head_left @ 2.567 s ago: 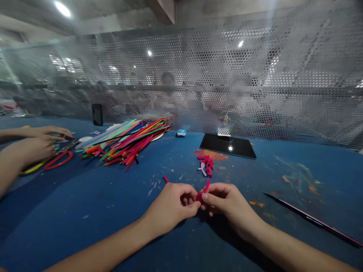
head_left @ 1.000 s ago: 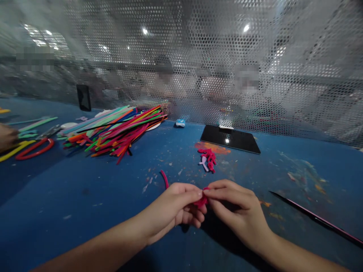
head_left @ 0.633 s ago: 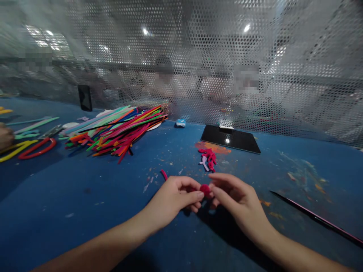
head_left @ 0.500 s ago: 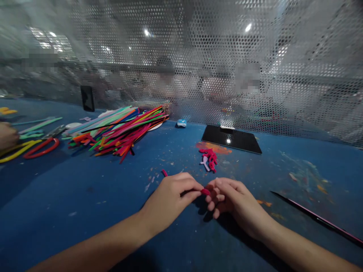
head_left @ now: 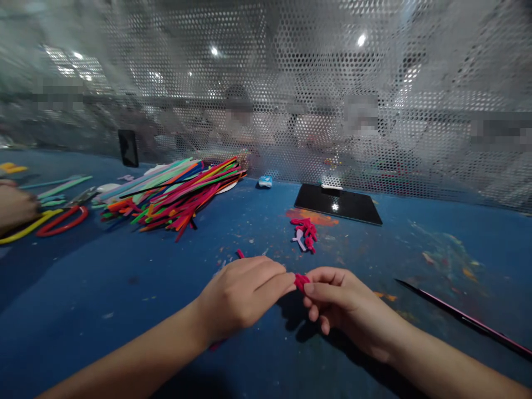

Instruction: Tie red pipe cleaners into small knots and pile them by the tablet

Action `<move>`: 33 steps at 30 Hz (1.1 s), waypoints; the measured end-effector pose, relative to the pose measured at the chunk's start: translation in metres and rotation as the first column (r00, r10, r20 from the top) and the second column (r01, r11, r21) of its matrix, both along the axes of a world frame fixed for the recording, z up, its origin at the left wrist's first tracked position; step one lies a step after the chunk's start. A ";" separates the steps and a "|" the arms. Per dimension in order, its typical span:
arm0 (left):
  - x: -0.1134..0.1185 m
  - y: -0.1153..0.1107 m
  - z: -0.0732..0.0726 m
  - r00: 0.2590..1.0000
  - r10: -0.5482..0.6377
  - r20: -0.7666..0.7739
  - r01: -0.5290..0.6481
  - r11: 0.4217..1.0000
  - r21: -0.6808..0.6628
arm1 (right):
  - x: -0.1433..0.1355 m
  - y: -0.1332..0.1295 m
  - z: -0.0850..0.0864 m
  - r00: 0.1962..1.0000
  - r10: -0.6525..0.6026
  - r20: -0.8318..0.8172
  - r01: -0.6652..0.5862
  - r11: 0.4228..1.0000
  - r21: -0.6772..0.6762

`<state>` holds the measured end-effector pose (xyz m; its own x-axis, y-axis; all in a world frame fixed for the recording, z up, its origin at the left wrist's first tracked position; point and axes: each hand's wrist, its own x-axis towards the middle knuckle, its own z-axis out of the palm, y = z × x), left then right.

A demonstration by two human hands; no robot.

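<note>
Between the fingertips of both hands is a small twisted piece of crimson pipe cleaner (head_left: 301, 281). My left hand (head_left: 245, 291) pinches its left side, the back of the hand turned up. With thumb and forefinger, my right hand (head_left: 338, 293) grips the right side, its other fingers curled loosely below. A red end (head_left: 240, 254) pokes out behind the left hand; whether it joins the held piece is hidden. Just beyond the hands lie curled crimson pipe cleaner pieces (head_left: 306, 227) and a small lilac piece (head_left: 299, 239).
A heap of coloured pipe cleaners (head_left: 178, 191) lies back left, near red-handled scissors (head_left: 62, 221) and another person's hand (head_left: 16, 208). A black tablet (head_left: 338, 204) rests by the perforated metal screen (head_left: 291, 83). A phone (head_left: 128, 148) leans there too. A thin dark rod (head_left: 461, 317) lies right.
My left hand has rolled over, its back now more upward. My right thumb and forefinger have closed on the crimson piece, and more of its twisted shape shows.
</note>
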<state>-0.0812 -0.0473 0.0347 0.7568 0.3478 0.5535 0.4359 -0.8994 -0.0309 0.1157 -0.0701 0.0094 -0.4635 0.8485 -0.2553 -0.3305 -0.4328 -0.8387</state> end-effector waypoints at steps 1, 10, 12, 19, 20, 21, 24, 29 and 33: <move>0.000 0.000 0.000 1.000 0.015 -0.002 -0.015 1.000 -0.017 | 0.000 0.000 0.000 1.000 0.004 -0.004 -0.004 1.000 0.006; -0.001 -0.002 -0.003 0.994 -0.113 0.007 0.113 0.993 -0.012 | -0.007 -0.008 0.005 0.999 -0.013 -0.042 0.012 1.000 -0.008; -0.001 -0.003 -0.005 0.996 -0.072 0.052 0.076 0.994 -0.075 | -0.007 -0.008 0.005 0.999 -0.035 -0.021 0.036 0.999 0.031; 0.007 -0.005 0.003 0.988 0.007 0.154 0.044 0.945 -0.323 | -0.004 -0.005 0.008 0.996 -0.039 0.080 0.026 0.986 0.162; 0.007 -0.005 0.005 0.990 -0.005 0.138 0.053 0.938 -0.343 | -0.004 -0.005 0.009 0.995 -0.040 0.093 0.024 0.986 0.167; 0.008 -0.005 0.006 0.992 -0.014 0.127 0.060 0.929 -0.365 | -0.004 -0.005 0.009 0.993 -0.042 0.106 0.024 0.985 0.171; 0.008 -0.005 0.005 0.988 0.002 0.152 0.062 0.908 -0.414 | -0.004 -0.004 0.010 0.991 -0.044 0.125 0.023 0.986 0.168; 0.010 -0.004 0.004 0.983 0.041 0.177 0.042 0.896 -0.442 | -0.002 -0.003 0.008 0.997 -0.009 0.074 0.001 0.993 0.115; 0.004 -0.003 0.006 0.989 -0.072 0.130 0.107 0.952 -0.286 | -0.002 -0.005 0.005 0.993 0.098 -0.060 -0.102 0.993 -0.058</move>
<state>-0.0769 -0.0503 0.0411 0.7282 0.4410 0.5247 0.3385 -0.8970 0.2842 0.1141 -0.0755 0.0141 -0.5606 0.7809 -0.2756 -0.3296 -0.5157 -0.7908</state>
